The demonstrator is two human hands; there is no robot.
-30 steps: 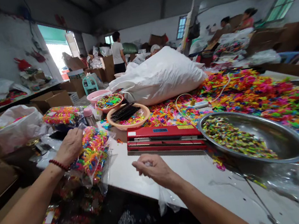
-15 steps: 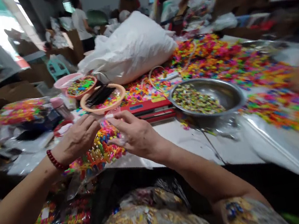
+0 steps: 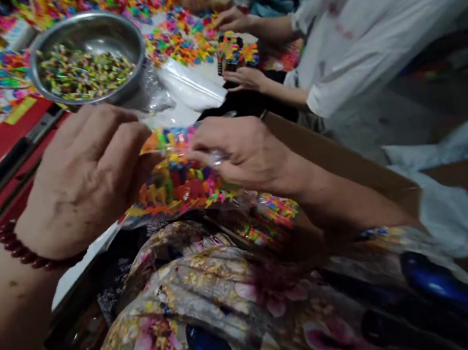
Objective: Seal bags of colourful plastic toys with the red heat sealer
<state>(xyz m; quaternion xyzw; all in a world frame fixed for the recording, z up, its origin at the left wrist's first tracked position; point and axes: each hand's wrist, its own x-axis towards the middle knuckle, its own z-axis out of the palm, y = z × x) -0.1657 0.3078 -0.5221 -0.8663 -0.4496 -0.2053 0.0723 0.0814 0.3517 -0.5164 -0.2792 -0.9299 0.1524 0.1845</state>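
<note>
My lap in flowered cloth is nearest, then the clear bag of bright pieces, on my side of the steel bowl. As far as it shows, its long axis runs crosswise between my 2 hands, 1 long edge facing the steel bowl. My right hand pinches its plastic; my left hand curls at the other end, fingertips hidden, grip impossible to tell. A red machine lies left of the steel bowl, a co-worker's hand to its right.
</note>
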